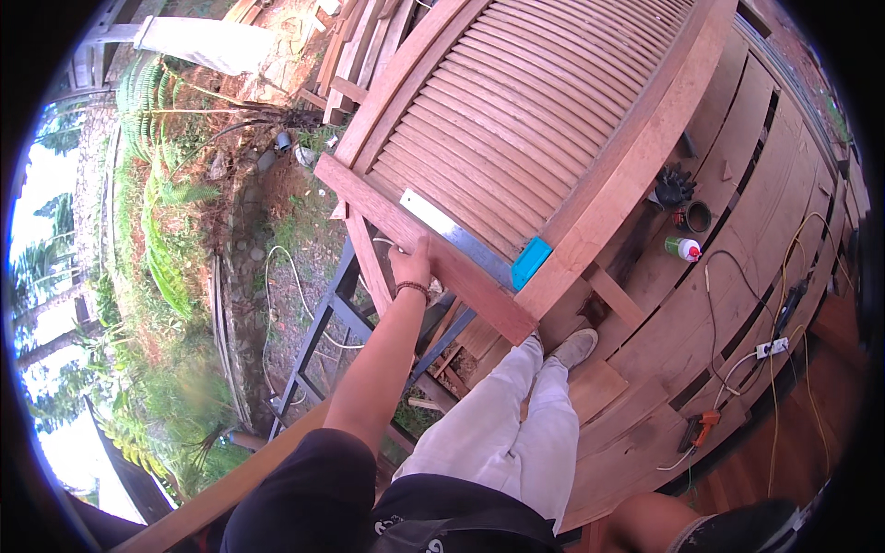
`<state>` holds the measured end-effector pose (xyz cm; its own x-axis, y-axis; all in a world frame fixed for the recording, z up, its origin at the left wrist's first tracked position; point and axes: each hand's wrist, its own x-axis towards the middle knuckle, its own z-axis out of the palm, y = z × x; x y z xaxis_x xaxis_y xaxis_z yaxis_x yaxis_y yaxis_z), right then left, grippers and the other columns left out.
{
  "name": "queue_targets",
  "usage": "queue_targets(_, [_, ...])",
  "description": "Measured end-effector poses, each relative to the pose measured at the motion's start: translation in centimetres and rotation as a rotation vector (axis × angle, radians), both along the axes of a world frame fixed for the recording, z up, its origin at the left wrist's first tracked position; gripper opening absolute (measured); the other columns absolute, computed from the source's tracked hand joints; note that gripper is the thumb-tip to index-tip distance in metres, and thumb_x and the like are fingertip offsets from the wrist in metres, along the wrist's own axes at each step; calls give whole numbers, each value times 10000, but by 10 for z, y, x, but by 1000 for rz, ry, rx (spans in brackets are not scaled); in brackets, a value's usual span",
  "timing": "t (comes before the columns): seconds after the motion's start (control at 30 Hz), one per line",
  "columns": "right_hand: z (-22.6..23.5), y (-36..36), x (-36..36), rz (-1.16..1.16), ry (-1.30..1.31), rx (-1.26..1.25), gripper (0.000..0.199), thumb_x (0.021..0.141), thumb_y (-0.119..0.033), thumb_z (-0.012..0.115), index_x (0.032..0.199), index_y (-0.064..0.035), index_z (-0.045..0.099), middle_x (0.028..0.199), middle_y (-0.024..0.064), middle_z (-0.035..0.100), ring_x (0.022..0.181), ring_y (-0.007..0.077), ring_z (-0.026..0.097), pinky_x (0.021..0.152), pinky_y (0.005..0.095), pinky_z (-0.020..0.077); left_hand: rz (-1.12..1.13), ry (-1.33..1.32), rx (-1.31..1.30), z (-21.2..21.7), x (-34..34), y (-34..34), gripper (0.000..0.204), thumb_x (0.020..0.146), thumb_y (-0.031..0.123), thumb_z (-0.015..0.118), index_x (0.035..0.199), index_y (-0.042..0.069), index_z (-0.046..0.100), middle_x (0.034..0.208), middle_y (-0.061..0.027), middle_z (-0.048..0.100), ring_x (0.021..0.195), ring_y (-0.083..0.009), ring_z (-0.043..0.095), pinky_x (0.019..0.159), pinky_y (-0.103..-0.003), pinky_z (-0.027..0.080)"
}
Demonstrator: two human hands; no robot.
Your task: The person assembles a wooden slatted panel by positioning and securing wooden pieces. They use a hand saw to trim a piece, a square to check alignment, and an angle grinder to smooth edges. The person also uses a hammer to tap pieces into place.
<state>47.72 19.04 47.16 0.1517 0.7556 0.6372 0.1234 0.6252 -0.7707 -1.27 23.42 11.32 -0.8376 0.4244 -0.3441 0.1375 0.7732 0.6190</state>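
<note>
My left hand [411,265], with a beaded bracelet at the wrist, is closed around a reddish wooden rail [461,276] at the near end of a louvered wooden shutter [516,111]. The thumb lies along the rail's edge; part of the fingers is hidden beneath it. Just beyond the rail lies a try square, its steel blade [452,230] across the slats and its blue handle [532,264] against the shutter's right side piece [636,147]. My right hand is out of view; only a bent bare arm [653,522] shows at the lower right edge.
A dark metal stand [318,336] is under the shutter's left side. On the plank floor [737,212] at right are dark gloves [675,184], a round tin [695,217], a white bottle [683,248], a power strip [772,348], cables and an orange power tool [704,428]. Plants grow at left.
</note>
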Motion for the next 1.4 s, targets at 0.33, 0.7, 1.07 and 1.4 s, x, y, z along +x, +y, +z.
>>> queue_targets(0.33, [-150, -34, -69, -155, 51, -974, 330, 1018, -188, 461, 1258, 7, 576, 835, 65, 590, 668, 116, 548, 576, 237, 458, 152, -158, -29, 8, -3, 19, 643, 719, 215, 754, 1220, -57, 457, 1202, -230, 601, 1106, -339, 616, 974, -396, 497])
queue_targets(0.7, [-247, -130, -107, 231, -217, -1201, 337, 911, -34, 552, 1245, -9, 593, 1019, 129, 666, 831, 196, 669, 743, 314, 549, 138, -1384, 774, 108, 0, -56, 756, 682, 138, 448, 1426, 26, 375, 1242, -199, 556, 1105, -350, 587, 987, -539, 500])
queue_targets(1.07, [-291, -144, -165, 778, -142, -1397, 543, 865, -298, 705, 1303, -21, 545, 1163, 164, 655, 1014, 281, 645, 892, 342, 521, -113, -1608, 309, 77, 107, -7, 713, 731, 206, 518, 1388, -37, 384, 1245, -192, 591, 1092, -317, 617, 971, -457, 510])
queue_targets(1.4, [-283, -77, -210, 411, -454, -1240, 479, 893, -511, 626, 1069, -68, 670, 905, 178, 710, 865, 360, 683, 772, 442, 521, -1086, -48, -21, 115, 216, 139, 894, 663, 312, 837, 1359, -56, 416, 1264, -296, 572, 1171, -413, 579, 986, -438, 489])
